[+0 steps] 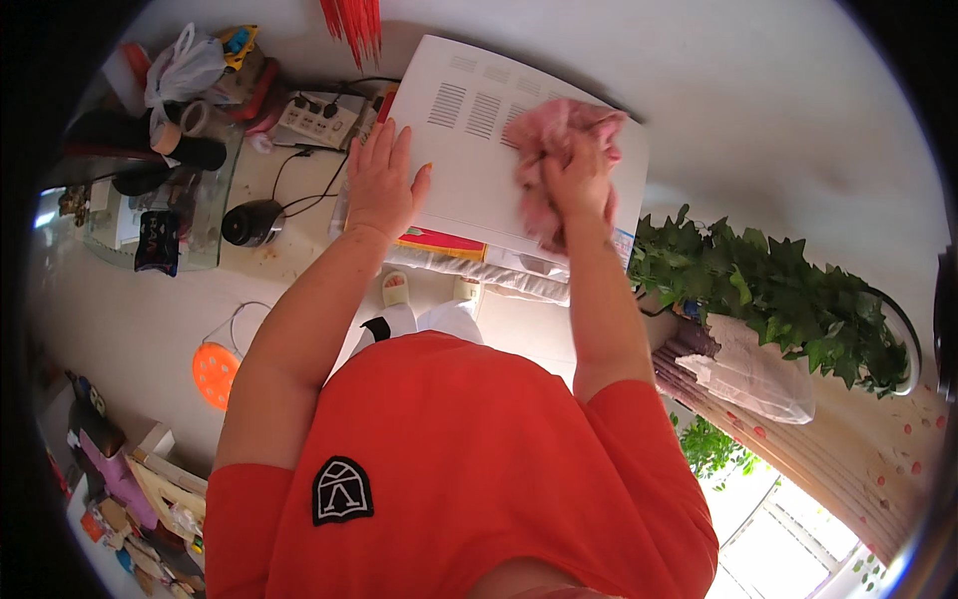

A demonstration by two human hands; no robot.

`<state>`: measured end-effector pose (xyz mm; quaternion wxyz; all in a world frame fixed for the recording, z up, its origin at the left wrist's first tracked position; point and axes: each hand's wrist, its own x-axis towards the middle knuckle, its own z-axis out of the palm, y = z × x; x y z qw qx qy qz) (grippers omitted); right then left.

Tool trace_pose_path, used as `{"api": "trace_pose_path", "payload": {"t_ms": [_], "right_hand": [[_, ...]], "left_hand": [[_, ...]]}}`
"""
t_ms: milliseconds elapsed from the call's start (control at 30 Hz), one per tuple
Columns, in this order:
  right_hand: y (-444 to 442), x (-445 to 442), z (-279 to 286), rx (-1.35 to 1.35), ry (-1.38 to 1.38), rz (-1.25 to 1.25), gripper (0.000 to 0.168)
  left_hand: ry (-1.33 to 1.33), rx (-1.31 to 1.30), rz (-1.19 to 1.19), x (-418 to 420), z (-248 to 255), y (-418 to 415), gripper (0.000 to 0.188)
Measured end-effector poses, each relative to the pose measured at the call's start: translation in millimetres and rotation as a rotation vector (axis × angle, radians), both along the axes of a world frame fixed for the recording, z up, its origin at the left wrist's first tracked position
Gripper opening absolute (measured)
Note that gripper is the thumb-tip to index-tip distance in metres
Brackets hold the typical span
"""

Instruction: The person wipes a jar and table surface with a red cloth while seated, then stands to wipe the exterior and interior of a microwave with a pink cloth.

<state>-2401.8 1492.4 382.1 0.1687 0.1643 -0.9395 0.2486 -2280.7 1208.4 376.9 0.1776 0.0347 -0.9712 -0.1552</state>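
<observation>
A white box-shaped appliance (468,172) with rows of vent slots on its top stands before me against the wall. My right hand (580,180) is shut on a crumpled pink cloth (565,120), pressed to the right part of that top. Blur softens the cloth's lower edge. On the left edge of the casing rests my left hand (382,180), palm down with its fingers apart and nothing in it. Below the appliance's front edge show a red and yellow item (441,243) and a pale padded edge (479,273).
Left of the appliance are a white power strip (322,120) with plugs, a small black device (253,223) with a cord, and a glass shelf (224,195) bearing clutter. Green artificial ivy (763,277) hangs at right. An orange perforated object (215,374) is at lower left.
</observation>
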Motion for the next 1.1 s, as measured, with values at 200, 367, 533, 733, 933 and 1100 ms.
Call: {"api": "trace_pose_path", "payload": {"t_ms": [200,367,533,733,933,1100], "right_hand": [[17,-56,35,0.207,-0.275,-0.155,0.036],[22,76,26,0.161,-0.037,0.078,0.046],[30,105,38,0.158,-0.042,0.129,0.04],[27,-51,25,0.223,-0.168,-0.09,0.031],[13,-5,55,0.416,-0.365,-0.072,0.035],[40,93,37,0.184,0.01,0.182,0.027]], "left_hand": [[-0.008,-0.053,0.01,2,1,0,0.06],[0.039,-0.073,0.028,0,-7,0,0.059],[0.079,-0.045,0.011,3,-1,-1,0.057],[0.072,-0.054,-0.007,-2,1,3,0.056],[0.046,-0.055,0.009,1,4,1,0.055],[0.065,-0.02,-0.001,3,5,2,0.055]]}}
